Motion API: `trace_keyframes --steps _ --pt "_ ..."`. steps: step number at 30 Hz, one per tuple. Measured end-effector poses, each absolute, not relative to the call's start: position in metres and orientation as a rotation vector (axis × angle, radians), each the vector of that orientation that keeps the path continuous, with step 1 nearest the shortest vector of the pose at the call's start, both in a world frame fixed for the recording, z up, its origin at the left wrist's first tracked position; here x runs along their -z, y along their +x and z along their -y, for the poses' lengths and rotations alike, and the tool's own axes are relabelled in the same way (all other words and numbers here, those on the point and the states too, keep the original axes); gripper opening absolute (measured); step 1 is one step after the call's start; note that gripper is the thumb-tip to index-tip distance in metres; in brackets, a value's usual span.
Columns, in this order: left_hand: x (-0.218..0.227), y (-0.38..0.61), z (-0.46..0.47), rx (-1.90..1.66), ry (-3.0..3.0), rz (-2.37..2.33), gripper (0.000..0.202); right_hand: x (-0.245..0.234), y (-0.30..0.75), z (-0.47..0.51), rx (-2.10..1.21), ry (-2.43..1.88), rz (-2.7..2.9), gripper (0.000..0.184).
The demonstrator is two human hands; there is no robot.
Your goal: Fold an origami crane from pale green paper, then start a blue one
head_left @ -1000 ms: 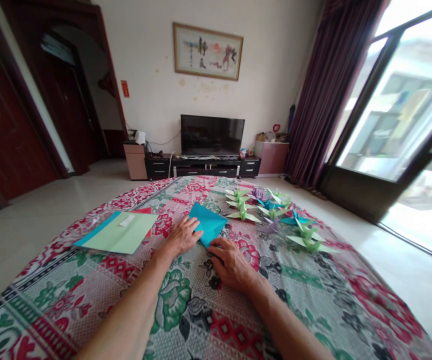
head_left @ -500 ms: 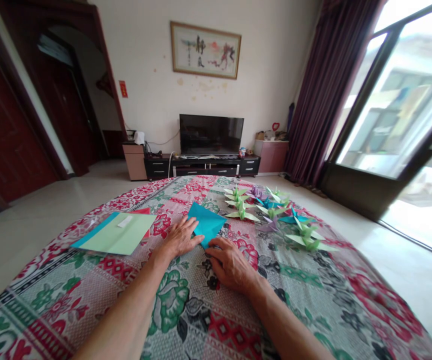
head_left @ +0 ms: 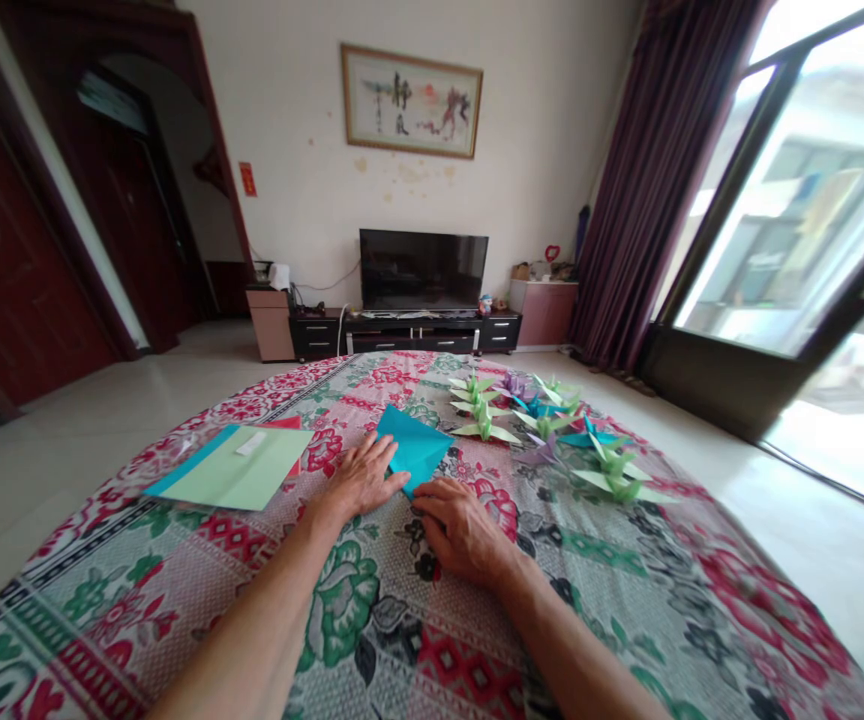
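Left hand: fingers flat and spread, released, pressing left edge of teal paper. Right hand: fingers bent, tips at paper's near corner; pinching or merely pressing, cannot tell. Paper folded, lying on floral cloth, just beyond both sets of fingertips. Sheet stack well left of left fingers. Cranes beyond right fingers, apart.

Left hand, right hand, forearms: all bare.
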State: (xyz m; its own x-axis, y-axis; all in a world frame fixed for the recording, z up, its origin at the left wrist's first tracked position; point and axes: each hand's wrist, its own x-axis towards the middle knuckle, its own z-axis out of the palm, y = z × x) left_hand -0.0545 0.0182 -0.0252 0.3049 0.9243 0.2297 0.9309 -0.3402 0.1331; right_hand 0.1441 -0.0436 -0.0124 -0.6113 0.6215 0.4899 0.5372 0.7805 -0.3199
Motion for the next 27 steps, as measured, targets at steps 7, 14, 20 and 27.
trace_keyframes --steps 7,14,20,27 --pt "0.0245 -0.0532 -0.0167 0.392 -2.518 1.825 0.059 0.0144 0.1449 0.0417 -0.273 -0.867 2.318 0.03" --pt "0.0257 -0.0547 -0.0175 0.447 -2.551 1.825 0.059 0.0134 0.1398 0.0425 -0.198 -0.985 2.38 0.035" --pt "0.0267 -0.0551 -0.0183 0.444 -2.543 1.823 0.059 0.0175 0.1371 0.0421 -0.123 -1.011 2.399 0.033" --pt "0.0279 -0.0548 -0.0187 0.456 -2.525 1.81 0.057 0.018 0.1379 0.0421 -0.108 -0.997 2.395 0.034"
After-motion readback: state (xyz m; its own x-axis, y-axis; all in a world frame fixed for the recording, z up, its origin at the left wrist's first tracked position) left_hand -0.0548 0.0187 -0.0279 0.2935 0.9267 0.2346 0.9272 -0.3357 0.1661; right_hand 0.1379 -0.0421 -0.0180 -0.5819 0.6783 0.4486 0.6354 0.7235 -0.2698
